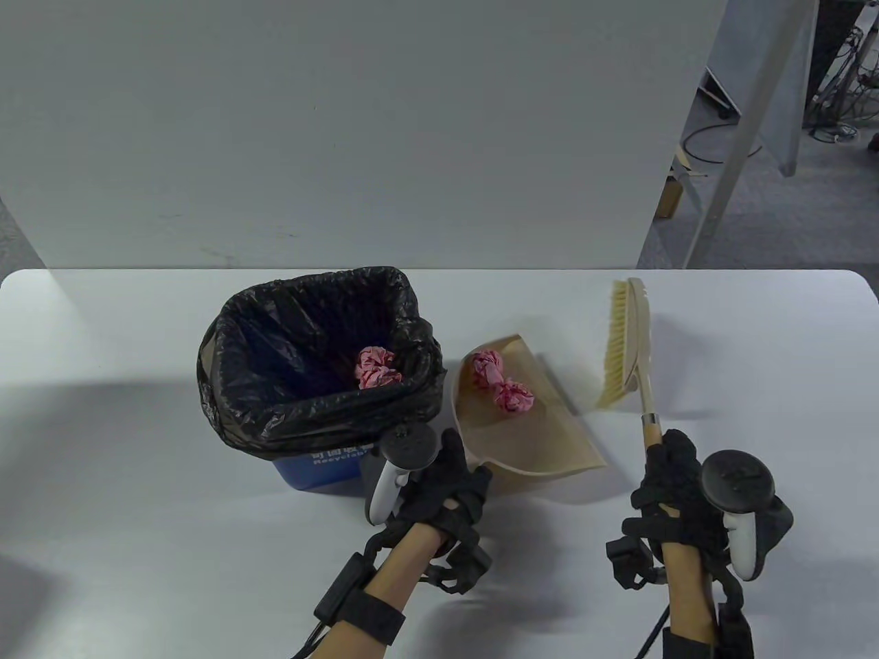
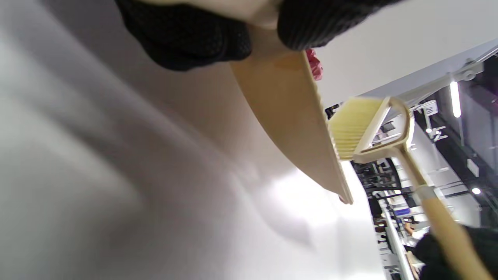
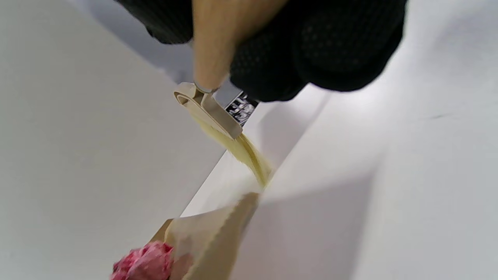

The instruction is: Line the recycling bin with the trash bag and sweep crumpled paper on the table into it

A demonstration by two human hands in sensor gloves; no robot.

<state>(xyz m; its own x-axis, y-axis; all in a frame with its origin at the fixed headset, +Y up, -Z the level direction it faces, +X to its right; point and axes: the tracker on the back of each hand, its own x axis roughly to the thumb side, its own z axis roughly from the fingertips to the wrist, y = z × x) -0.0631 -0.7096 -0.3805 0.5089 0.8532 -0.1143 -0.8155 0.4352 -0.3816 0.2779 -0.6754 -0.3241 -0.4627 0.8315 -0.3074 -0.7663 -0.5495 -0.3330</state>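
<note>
A blue recycling bin point(image 1: 323, 467) lined with a black trash bag point(image 1: 309, 412) stands left of centre, with one pink crumpled paper point(image 1: 376, 368) inside. Beside it a tan dustpan point(image 1: 535, 439) point(image 2: 288, 128) point(image 3: 210, 237) carries two pink crumpled papers point(image 1: 503, 384) point(image 3: 144, 262). My left hand point(image 1: 446, 491) grips the dustpan by its near end. My right hand point(image 1: 676, 487) grips the wooden handle of a hand brush point(image 1: 628, 343) point(image 2: 365, 128) point(image 3: 229, 136), whose pale bristles point left, just right of the dustpan's open edge.
The white table point(image 1: 137, 515) ends at a grey wall panel behind. Its right rear corner point(image 1: 858, 281) is rounded. Beyond it stand metal frame legs point(image 1: 728, 158) and cables on a carpeted floor.
</note>
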